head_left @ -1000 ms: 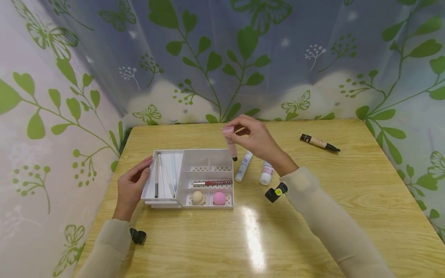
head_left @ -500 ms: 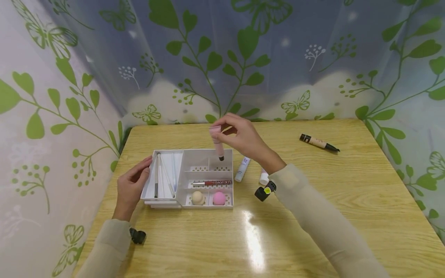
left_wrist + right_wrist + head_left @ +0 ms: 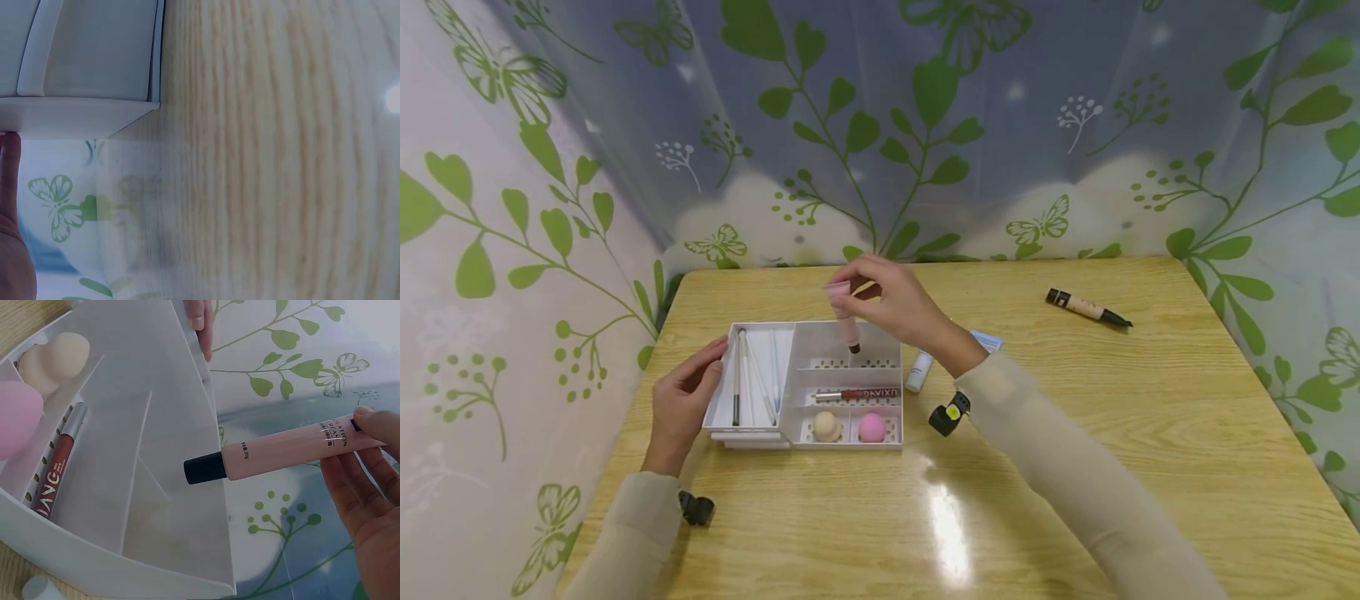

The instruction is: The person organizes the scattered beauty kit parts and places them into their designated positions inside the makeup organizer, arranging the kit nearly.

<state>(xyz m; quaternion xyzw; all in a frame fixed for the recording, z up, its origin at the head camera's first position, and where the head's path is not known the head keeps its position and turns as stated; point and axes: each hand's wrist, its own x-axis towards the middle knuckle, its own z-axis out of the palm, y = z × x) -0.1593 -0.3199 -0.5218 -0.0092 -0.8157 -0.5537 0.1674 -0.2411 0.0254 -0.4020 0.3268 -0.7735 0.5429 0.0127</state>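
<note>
My right hand (image 3: 898, 304) pinches the flat end of a pink cream tube (image 3: 844, 317), black cap pointing down. The tube hangs over the back compartments of a white organizer box (image 3: 823, 340); in the right wrist view its black cap (image 3: 205, 469) overlaps the box's back wall. At the box's left side, my left hand (image 3: 681, 408) touches the wall with its fingers extended. Inside the box, a red lip gloss tube (image 3: 861, 394) lies in the middle row. A beige makeup sponge (image 3: 827, 427) and a pink makeup sponge (image 3: 872, 427) fill the front compartments.
Several slim brushes (image 3: 737, 387) lie in the box's left section. Right of the box, a white tube (image 3: 917, 372) and a blue-ended tube (image 3: 987, 341) are partly hidden by my right arm. A beige and black marker-like pen (image 3: 1086, 309) lies farther right on the wooden table (image 3: 1150, 433).
My right hand has carried the pink cream tube leftward from the box's right edge to over its back compartments, slightly lower now. My left hand has stayed at the box's side.
</note>
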